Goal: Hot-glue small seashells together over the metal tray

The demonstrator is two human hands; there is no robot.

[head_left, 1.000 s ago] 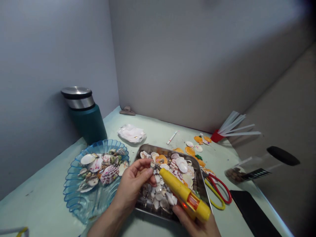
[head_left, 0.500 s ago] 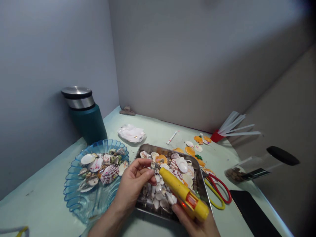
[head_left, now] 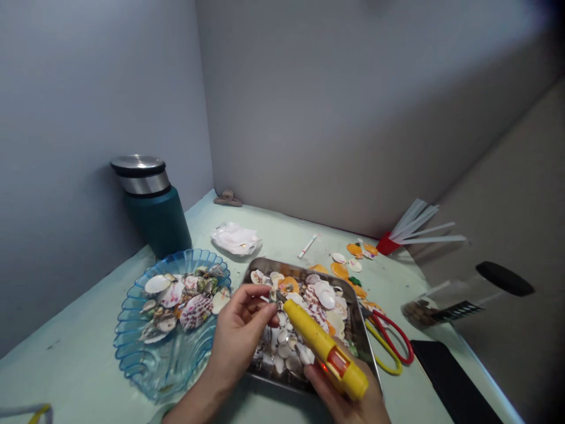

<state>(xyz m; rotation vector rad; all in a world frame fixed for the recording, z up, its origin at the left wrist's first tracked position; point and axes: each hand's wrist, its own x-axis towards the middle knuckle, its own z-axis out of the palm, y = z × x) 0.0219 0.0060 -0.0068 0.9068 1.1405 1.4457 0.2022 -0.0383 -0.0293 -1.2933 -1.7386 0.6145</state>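
My right hand (head_left: 348,388) is wrapped round a yellow hot glue gun (head_left: 322,344), whose nozzle points up and left. A small red light glows near its grip. My left hand (head_left: 247,321) pinches a small shell (head_left: 273,295) between thumb and fingers, right at the nozzle tip. Whether the tip touches the shell I cannot tell. Both hands are above a metal tray (head_left: 265,377) full of loose white, orange and spotted shells (head_left: 325,294). Left of it, a blue scalloped glass plate (head_left: 145,368) bears more shells (head_left: 196,312).
Red and yellow-handled scissors (head_left: 392,341) and a black phone (head_left: 454,383) lie on the right. Glue sticks stand in a red cup (head_left: 388,242) near a clear jar (head_left: 424,312). A teal bottle (head_left: 156,218), a white packet (head_left: 236,238) and orange shells (head_left: 339,270) are farther back.
The glue gun and my right hand have shifted slightly left. My left hand still pinches the small shell at the nozzle, almost unmoved.
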